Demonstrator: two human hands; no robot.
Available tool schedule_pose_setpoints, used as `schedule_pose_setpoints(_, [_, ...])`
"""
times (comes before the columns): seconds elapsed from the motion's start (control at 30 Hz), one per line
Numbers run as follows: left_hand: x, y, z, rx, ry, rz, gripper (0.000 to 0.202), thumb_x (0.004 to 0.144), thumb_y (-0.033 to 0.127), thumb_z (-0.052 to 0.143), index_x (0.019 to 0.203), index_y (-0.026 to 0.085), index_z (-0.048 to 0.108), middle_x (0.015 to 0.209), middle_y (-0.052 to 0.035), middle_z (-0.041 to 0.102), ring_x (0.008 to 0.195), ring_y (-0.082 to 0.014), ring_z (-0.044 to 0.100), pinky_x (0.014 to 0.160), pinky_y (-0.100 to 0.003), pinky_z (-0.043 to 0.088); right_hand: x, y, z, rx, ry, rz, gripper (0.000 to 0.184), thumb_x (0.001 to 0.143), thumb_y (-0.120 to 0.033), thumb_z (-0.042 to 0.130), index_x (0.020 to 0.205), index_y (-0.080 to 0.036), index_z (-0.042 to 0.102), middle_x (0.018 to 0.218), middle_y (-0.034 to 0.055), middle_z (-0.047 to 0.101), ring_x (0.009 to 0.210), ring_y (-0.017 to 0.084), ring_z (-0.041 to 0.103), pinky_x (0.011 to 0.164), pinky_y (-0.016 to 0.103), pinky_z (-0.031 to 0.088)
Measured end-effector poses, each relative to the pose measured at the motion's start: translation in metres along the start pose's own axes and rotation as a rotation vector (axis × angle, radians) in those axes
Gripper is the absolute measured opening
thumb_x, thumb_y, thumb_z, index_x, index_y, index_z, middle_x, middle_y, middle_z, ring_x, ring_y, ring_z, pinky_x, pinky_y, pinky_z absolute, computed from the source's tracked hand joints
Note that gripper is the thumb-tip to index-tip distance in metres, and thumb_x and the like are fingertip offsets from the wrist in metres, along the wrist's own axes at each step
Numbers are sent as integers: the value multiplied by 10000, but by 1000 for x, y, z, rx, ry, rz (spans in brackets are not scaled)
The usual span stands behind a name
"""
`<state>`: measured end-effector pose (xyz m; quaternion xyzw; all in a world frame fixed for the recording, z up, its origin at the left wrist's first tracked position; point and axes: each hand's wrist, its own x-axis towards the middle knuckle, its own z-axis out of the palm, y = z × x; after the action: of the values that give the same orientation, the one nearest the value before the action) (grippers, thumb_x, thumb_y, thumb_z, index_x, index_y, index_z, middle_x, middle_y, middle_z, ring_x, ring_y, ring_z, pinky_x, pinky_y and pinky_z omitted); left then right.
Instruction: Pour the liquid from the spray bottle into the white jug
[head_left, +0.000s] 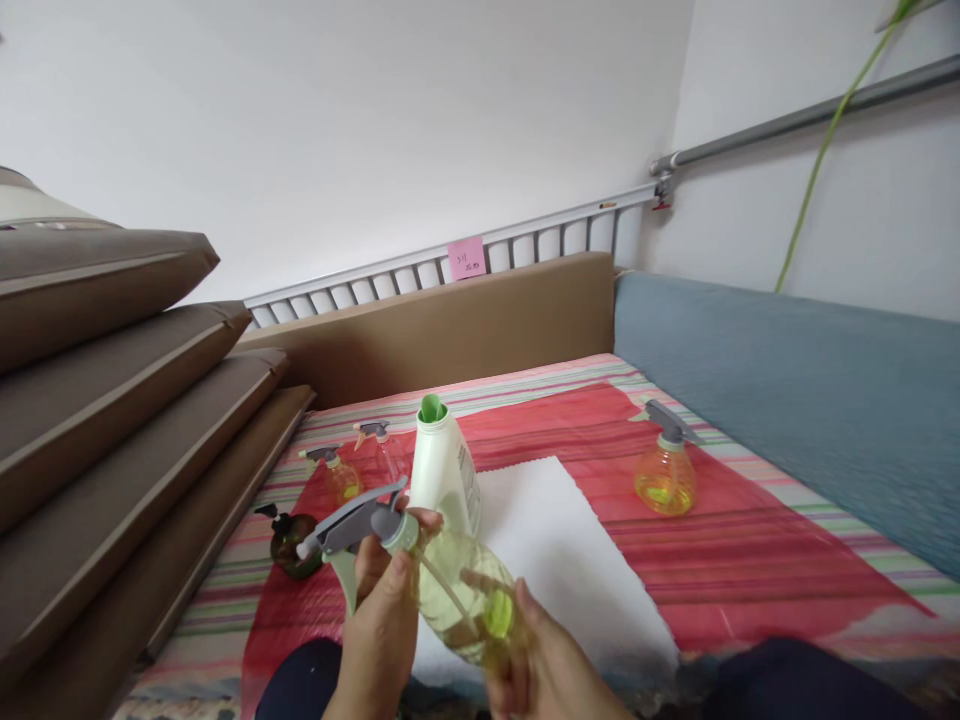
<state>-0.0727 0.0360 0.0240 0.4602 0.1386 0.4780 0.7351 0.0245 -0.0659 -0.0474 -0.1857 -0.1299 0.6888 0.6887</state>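
A clear spray bottle (450, 590) with yellowish liquid and a grey trigger head lies tilted between my two hands. My left hand (382, 610) is closed round its neck, just below the sprayer. At the other end, my right hand (540, 650) grips the base of the bottle. Right behind it stands a white jug (442, 465) with a green inner spout and no cap on it. Under the hands is a white sheet (555, 560).
Left stand a yellow spray bottle (343, 482), a clear pinkish one (388, 455) and a dark pump bottle (295, 545). Another yellow spray bottle (666, 475) stands right on the red plastic sheet (735, 560). Stacked cushions (127, 400) rise at left; a blue pad (787, 380) borders the right.
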Motion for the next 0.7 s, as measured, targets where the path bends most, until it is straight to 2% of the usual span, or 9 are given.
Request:
schedule_pose_setpoints(0.1, [-2, -2, 0, 12, -16, -21, 354, 710, 355, 713, 1050, 278, 650, 957, -41, 705, 987, -232, 634, 915, -349, 463, 1, -1, -3, 72, -2, 184, 818, 773, -772, 377, 1270, -125, 435, 872, 143, 697, 422, 134, 603, 381, 185, 419])
schedule_pose_setpoints(0.2, [-3, -4, 0, 5, 54, 8, 322, 700, 353, 723, 1005, 270, 661, 960, -42, 707, 979, -231, 638, 891, -335, 474, -2, -5, 1, 59, -58, 50, 733, 729, -618, 637, 1313, -247, 397, 1134, 106, 639, 727, 190, 682, 521, 215, 502])
schedule_pose_setpoints(0.3, [-1, -6, 0, -27, 77, -15, 315, 706, 353, 718, 1004, 274, 652, 973, -43, 705, 981, -230, 637, 878, -336, 478, 0, -3, -8, 14, -110, -61, 721, 689, -407, 767, 1304, -286, 411, 1047, 61, 675, 698, 160, 672, 567, 220, 515])
schedule_pose_setpoints(0.37, [-2, -7, 0, -39, 60, -30, 325, 703, 362, 715, 1007, 268, 649, 960, -49, 701, 979, -243, 636, 886, -363, 473, 4, -1, -21, 25, -144, 29, 639, 735, -558, 674, 1232, -196, 498, 833, 84, 704, 494, 118, 624, 438, 159, 449])
schedule_pose_setpoints(0.43, [-3, -9, 0, -30, 46, -33, 327, 697, 369, 715, 995, 249, 654, 947, -58, 696, 981, -256, 631, 913, -390, 455, 7, 1, -30, 50, -155, 155, 743, 749, -736, 490, 1143, -110, 562, 753, 131, 696, 420, 108, 593, 367, 130, 383])
schedule_pose_setpoints(0.5, [-5, -13, -2, -21, 56, -28, 324, 700, 365, 714, 993, 241, 653, 947, -63, 692, 990, -259, 623, 936, -402, 436, 7, 0, -31, 51, -136, 205, 777, 735, -773, 450, 1117, -111, 585, 863, 160, 696, 562, 154, 660, 421, 153, 437])
schedule_pose_setpoints(0.6, [-6, -17, -5, -52, 102, -14, 341, 715, 349, 710, 1036, 269, 629, 964, -49, 690, 1013, -247, 613, 949, -400, 423, 4, -2, -25, 5, -82, 24, 624, 701, -549, 712, 1237, -302, 509, 1201, 69, 609, 919, 235, 658, 608, 244, 526])
schedule_pose_setpoints(0.67, [-6, -17, -6, -79, 116, -26, 350, 714, 355, 714, 1043, 281, 621, 961, -41, 691, 1020, -244, 610, 953, -400, 418, 2, -2, -24, -35, -83, -31, 691, 661, -437, 786, 1267, -368, 462, 1226, 41, 595, 901, 230, 663, 612, 248, 519])
schedule_pose_setpoints(0.7, [-6, -17, -6, -88, 115, -38, 351, 712, 362, 713, 1041, 276, 622, 956, -42, 690, 1022, -247, 610, 955, -403, 417, 3, -1, -25, -37, -93, -1, 675, 670, -485, 766, 1261, -326, 480, 1155, 66, 633, 791, 202, 680, 571, 224, 504])
